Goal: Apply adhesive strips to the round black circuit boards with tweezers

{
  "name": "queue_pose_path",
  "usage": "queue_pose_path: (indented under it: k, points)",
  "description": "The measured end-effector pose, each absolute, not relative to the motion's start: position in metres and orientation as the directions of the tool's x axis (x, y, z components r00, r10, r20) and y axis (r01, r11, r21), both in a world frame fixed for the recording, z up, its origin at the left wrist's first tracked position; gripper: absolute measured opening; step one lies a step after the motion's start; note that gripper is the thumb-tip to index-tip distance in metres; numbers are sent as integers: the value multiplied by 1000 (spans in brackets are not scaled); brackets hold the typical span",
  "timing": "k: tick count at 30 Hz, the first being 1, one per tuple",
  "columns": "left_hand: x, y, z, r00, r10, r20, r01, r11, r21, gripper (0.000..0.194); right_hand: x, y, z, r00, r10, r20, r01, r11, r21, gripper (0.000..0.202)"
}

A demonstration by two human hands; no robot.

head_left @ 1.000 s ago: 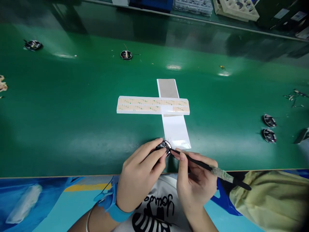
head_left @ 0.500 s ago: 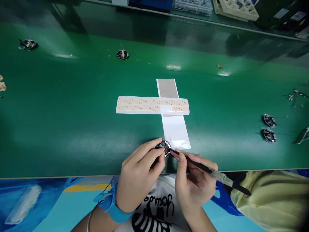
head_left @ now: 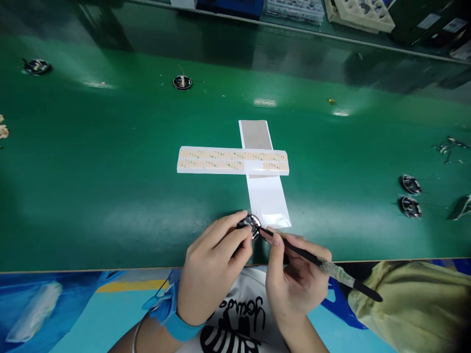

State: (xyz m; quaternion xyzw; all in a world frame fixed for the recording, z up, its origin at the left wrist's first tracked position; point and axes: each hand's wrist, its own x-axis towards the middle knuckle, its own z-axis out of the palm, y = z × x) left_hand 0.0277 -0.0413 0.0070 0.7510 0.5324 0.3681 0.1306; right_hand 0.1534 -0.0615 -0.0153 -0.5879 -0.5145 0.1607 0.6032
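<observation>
My left hand (head_left: 217, 264) pinches a small round black electronic part with a shiny rim (head_left: 253, 222) near the front edge of the green surface. Thin wires stick up from it, and my fingers hide its left side. In my right hand (head_left: 298, 274) is a black pen-like tool (head_left: 300, 251) with a tape-wrapped handle, its thin tip touching or very close to the part's right side. Just beyond lies a white backing sheet (head_left: 268, 196), crossed by a strip of small peach stickers with green marks (head_left: 209, 160).
Two similar round parts (head_left: 410, 207) lie at the right, near some tangled wires (head_left: 451, 145). Farther back are another round part (head_left: 182, 82) and one at far left (head_left: 37, 66). Trays (head_left: 358, 14) stand on a shelf along the back. A yellow cloth (head_left: 408, 304) hangs at lower right.
Along the back of the green surface, the two round parts and a small yellow scrap have shifted slightly left. Both hands, the held part and the tool are almost unchanged.
</observation>
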Motion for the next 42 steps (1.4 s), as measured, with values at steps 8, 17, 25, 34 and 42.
queue_pose_path:
  k: [8,17,25,34,42]
  points:
    - [27,-42,5,172,897,406,707,-400,583,13,154,-62,-16,437,789,432,387,269,-882,35]
    - [28,-41,8,135,907,398,707,-370,603,12,151,-61,-15,464,774,431,404,249,-880,34]
    - [29,-41,8,131,909,396,711,-364,602,12,151,-62,-17,450,786,425,394,252,-884,32]
    - [27,-41,7,200,899,389,721,-404,563,14,154,-62,-18,388,790,475,419,308,-854,39]
    - [22,-39,12,389,818,424,766,-543,345,22,158,-61,-19,291,815,502,397,374,-838,46]
